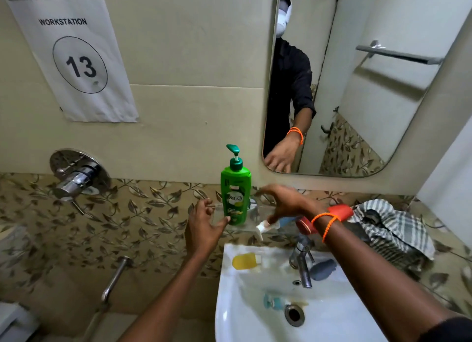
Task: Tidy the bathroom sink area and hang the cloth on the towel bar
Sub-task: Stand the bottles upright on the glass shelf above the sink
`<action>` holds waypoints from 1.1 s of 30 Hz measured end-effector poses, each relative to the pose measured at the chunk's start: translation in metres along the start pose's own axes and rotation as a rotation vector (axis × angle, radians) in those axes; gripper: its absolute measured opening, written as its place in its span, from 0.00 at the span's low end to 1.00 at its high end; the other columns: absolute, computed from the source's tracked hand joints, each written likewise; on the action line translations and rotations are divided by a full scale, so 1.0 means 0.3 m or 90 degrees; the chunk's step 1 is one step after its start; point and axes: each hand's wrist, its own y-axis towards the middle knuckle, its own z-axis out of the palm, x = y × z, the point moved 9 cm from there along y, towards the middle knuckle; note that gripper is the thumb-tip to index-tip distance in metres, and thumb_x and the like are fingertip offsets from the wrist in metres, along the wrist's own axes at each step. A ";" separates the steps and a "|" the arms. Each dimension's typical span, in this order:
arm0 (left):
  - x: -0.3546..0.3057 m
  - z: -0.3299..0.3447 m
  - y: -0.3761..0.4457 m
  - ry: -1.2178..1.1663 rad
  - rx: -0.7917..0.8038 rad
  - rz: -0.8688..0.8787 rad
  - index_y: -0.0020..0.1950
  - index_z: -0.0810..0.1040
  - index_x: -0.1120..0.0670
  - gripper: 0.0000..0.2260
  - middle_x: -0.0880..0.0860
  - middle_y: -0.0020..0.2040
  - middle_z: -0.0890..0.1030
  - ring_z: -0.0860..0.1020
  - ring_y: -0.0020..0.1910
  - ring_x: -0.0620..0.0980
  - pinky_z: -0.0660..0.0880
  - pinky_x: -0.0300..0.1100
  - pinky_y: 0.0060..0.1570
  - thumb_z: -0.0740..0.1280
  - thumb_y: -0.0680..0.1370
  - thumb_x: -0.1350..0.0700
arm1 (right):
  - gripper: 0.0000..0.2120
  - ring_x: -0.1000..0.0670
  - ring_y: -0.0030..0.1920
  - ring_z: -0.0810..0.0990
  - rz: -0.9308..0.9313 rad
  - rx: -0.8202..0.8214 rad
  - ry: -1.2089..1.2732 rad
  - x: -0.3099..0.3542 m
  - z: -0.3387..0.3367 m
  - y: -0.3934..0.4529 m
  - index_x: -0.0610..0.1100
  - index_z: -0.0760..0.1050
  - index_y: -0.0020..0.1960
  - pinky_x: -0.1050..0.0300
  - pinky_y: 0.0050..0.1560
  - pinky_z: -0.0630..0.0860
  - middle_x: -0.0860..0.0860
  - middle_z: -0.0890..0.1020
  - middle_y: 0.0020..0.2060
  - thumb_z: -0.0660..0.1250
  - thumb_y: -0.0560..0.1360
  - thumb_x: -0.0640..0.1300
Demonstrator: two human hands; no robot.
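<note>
**Pump bottle set upright on the glass shelf**

The left hand (204, 221) was open, thumb touching the green pump bottle (235, 196), apparently steadying it. The right hand (283, 203) hovered open over a tube (270, 225). The striped cloth (393, 224) lay crumpled beside the basin (255, 321), unhung.

— What is shining most here?
— The tap (302, 262) and the towel bar (398, 54) are showing polished metal, and the white sink (229, 303) is looking like glossy ceramic.
— And the softer things?
— The striped cloth (398, 226) is looking woven and matt, the green bottle (235, 196) is gleaming as smooth plastic, the wall sign (74, 60) is looking like creased paper.
</note>
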 end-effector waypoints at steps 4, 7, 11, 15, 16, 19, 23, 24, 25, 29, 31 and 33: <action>-0.033 0.001 -0.109 0.023 -0.062 0.047 0.50 0.74 0.49 0.17 0.47 0.43 0.78 0.78 0.44 0.51 0.78 0.49 0.39 0.79 0.71 0.49 | 0.32 0.43 0.62 0.78 -0.006 0.121 -0.185 -0.059 0.123 -0.056 0.50 0.75 0.64 0.47 0.61 0.75 0.47 0.81 0.61 0.81 0.63 0.40; -0.072 0.069 -0.177 -0.005 -0.033 0.042 0.42 0.74 0.48 0.10 0.46 0.37 0.80 0.80 0.37 0.51 0.79 0.50 0.36 0.75 0.74 0.50 | 0.23 0.43 0.56 0.82 -0.035 -0.010 -0.149 -0.059 0.069 -0.052 0.49 0.78 0.59 0.47 0.54 0.78 0.47 0.84 0.55 0.77 0.66 0.39; -0.158 0.191 -0.224 -0.042 0.054 0.077 0.50 0.85 0.49 0.06 0.50 0.40 0.87 0.85 0.40 0.51 0.83 0.49 0.42 0.75 0.75 0.51 | 0.25 0.48 0.54 0.81 0.004 -0.310 0.334 -0.099 -0.046 -0.093 0.42 0.78 0.62 0.45 0.60 0.79 0.46 0.85 0.55 0.81 0.67 0.38; -0.247 0.273 -0.205 -0.029 0.113 0.087 0.67 0.81 0.49 0.21 0.53 0.54 0.88 0.86 0.51 0.53 0.83 0.48 0.49 0.75 0.75 0.46 | 0.27 0.45 0.51 0.83 0.054 -0.355 0.510 -0.097 0.001 -0.112 0.40 0.78 0.61 0.42 0.58 0.81 0.43 0.86 0.54 0.83 0.64 0.38; -0.254 0.280 -0.194 -0.017 0.109 0.082 0.67 0.81 0.49 0.22 0.53 0.55 0.88 0.86 0.52 0.54 0.83 0.48 0.49 0.75 0.75 0.46 | 0.27 0.44 0.52 0.84 0.059 -0.367 0.493 -0.092 0.002 -0.118 0.42 0.78 0.60 0.44 0.57 0.82 0.45 0.86 0.53 0.84 0.64 0.40; -0.243 0.298 -0.173 0.006 0.100 0.048 0.66 0.81 0.50 0.21 0.53 0.53 0.88 0.86 0.50 0.54 0.83 0.47 0.47 0.77 0.74 0.47 | 0.28 0.43 0.53 0.84 0.056 -0.376 0.473 -0.084 -0.002 -0.114 0.42 0.79 0.59 0.48 0.55 0.82 0.47 0.86 0.51 0.84 0.63 0.41; -0.218 0.309 -0.152 -0.005 0.102 0.017 0.59 0.85 0.52 0.16 0.53 0.49 0.89 0.86 0.46 0.54 0.82 0.46 0.45 0.77 0.74 0.48 | 0.29 0.46 0.53 0.85 0.056 -0.356 0.461 -0.075 0.000 -0.104 0.42 0.79 0.60 0.49 0.55 0.82 0.48 0.86 0.52 0.85 0.62 0.43; -0.216 0.311 -0.150 -0.008 0.101 0.019 0.59 0.85 0.53 0.15 0.53 0.49 0.89 0.86 0.46 0.54 0.82 0.45 0.45 0.77 0.74 0.49 | 0.30 0.48 0.53 0.85 0.057 -0.356 0.458 -0.078 0.001 -0.106 0.43 0.79 0.61 0.49 0.56 0.82 0.49 0.86 0.52 0.85 0.62 0.44; -0.213 0.312 -0.149 -0.008 0.100 0.019 0.59 0.85 0.53 0.15 0.53 0.49 0.89 0.86 0.46 0.53 0.82 0.44 0.45 0.77 0.75 0.49 | 0.30 0.48 0.53 0.84 0.057 -0.357 0.453 -0.079 0.002 -0.109 0.43 0.79 0.61 0.48 0.56 0.82 0.49 0.86 0.52 0.85 0.62 0.45; -0.208 0.304 -0.152 -0.025 0.082 0.021 0.64 0.83 0.52 0.20 0.53 0.50 0.89 0.86 0.46 0.52 0.76 0.39 0.43 0.78 0.74 0.50 | 0.38 0.48 0.58 0.82 0.044 -0.311 0.420 -0.068 0.004 -0.113 0.44 0.76 0.67 0.46 0.62 0.79 0.49 0.84 0.59 0.85 0.60 0.50; -0.212 0.289 -0.168 -0.028 0.056 0.031 0.66 0.82 0.53 0.22 0.54 0.48 0.88 0.85 0.45 0.52 0.73 0.38 0.41 0.79 0.73 0.51 | 0.50 0.48 0.69 0.76 0.076 -0.263 0.390 -0.107 0.005 -0.134 0.45 0.68 0.75 0.47 0.71 0.73 0.47 0.77 0.70 0.85 0.59 0.54; -0.208 0.273 -0.193 -0.036 0.017 0.037 0.63 0.83 0.53 0.19 0.53 0.45 0.86 0.84 0.42 0.52 0.74 0.39 0.39 0.79 0.73 0.51 | 0.54 0.45 0.74 0.69 0.122 -0.220 0.230 -0.195 0.006 -0.185 0.47 0.63 0.78 0.46 0.74 0.67 0.48 0.70 0.75 0.85 0.58 0.56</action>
